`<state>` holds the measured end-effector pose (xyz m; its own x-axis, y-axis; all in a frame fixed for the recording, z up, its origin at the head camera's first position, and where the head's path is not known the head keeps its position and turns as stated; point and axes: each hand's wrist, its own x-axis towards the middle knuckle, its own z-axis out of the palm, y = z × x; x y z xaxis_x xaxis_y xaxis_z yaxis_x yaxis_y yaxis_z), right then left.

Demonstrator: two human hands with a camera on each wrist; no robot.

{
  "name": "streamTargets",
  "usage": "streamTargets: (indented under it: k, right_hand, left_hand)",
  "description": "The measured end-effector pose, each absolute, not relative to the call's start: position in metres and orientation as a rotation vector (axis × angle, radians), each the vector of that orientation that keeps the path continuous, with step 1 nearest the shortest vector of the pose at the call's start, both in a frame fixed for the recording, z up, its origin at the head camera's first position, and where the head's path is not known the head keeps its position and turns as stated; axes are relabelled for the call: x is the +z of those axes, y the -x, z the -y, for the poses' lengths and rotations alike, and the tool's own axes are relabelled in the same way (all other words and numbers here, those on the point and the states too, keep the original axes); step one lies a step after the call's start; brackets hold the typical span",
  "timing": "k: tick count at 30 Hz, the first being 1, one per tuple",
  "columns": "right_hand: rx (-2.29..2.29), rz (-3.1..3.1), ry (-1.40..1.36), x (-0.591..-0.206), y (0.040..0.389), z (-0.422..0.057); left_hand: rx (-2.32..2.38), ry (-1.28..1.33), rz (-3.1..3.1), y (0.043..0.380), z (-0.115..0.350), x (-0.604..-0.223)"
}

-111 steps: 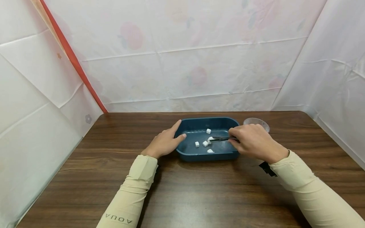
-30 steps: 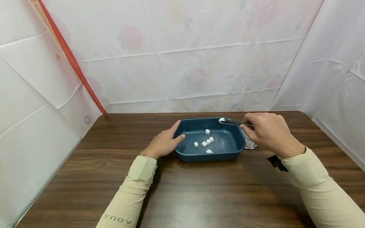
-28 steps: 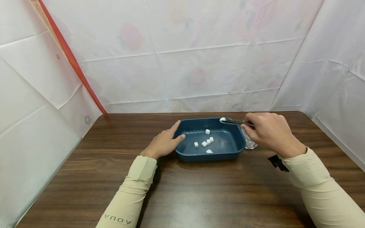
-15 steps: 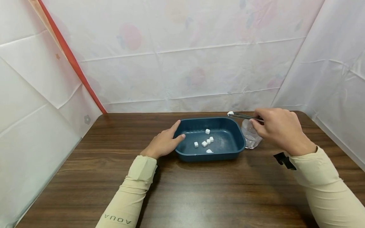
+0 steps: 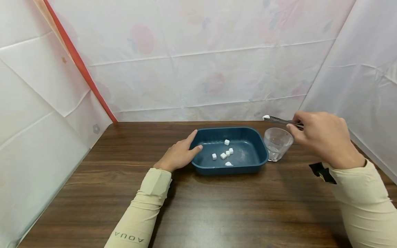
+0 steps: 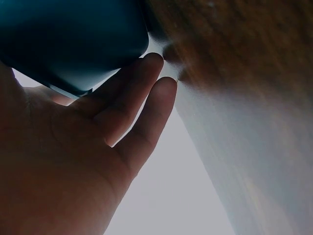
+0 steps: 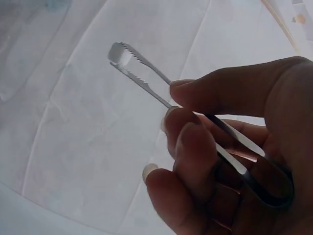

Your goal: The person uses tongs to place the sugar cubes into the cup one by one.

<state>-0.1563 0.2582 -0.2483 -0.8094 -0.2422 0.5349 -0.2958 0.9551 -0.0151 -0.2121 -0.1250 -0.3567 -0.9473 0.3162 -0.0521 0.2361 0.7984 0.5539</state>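
Observation:
My right hand pinches metal tongs with serrated tips. A small white cube is clamped between those tips. In the head view the tongs' tips and cube show just above and behind the rim of a clear glass. My left hand rests against the left end of a dark blue tray, thumb over its rim. The left wrist view shows straight fingers along the tray's outer side. Several white cubes lie on the tray's floor.
The tray and glass stand side by side near the back of a brown wooden table. Pale patterned sheeting hangs behind the table and along both sides.
My right hand has lifted the tongs with a white cube out of the tray and carried them right and up, over to the glass. My left hand has stayed at the tray's end.

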Motion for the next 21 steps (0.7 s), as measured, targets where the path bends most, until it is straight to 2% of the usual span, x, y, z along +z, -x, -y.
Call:
streamTargets:
  k: [10, 21]
  right_hand:
    - [0.146, 2.69, -0.194, -0.234, 0.147, -0.271]
    - [0.163, 2.853, -0.135, -0.228, 0.146, -0.282]
  left_hand:
    - [0.856, -0.446, -2.847, 0.213, 0.125, -0.356]
    - [0.861, -0.435, -2.843, 0.211, 0.127, -0.357]
